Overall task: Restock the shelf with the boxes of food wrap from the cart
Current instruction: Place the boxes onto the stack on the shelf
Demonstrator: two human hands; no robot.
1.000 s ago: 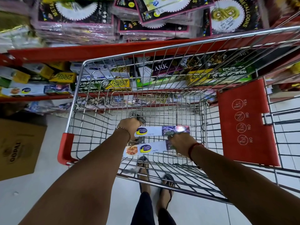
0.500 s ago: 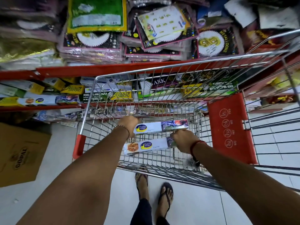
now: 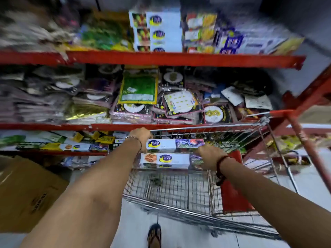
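Observation:
Two long white boxes of food wrap with blue-and-yellow logos are stacked between my hands, the upper box (image 3: 174,145) over the lower box (image 3: 165,160). My left hand (image 3: 142,137) grips their left ends and my right hand (image 3: 208,156) grips their right ends. I hold them above the wire cart (image 3: 179,190), level with its top rim. Matching boxes (image 3: 157,31) stand stacked on the top red shelf (image 3: 161,59). Another such box (image 3: 80,147) lies on the low shelf at left.
The middle shelf (image 3: 89,126) is piled with party packets and foil bags. A brown cardboard carton (image 3: 26,194) sits on the floor at left. The cart's red child-seat flap (image 3: 232,194) and red handle (image 3: 304,140) are at right. My sandalled foot (image 3: 154,235) is below.
Both hands have lifted the two boxes up out of the cart basket to its rim. My head has tilted up, bringing the upper shelves into view.

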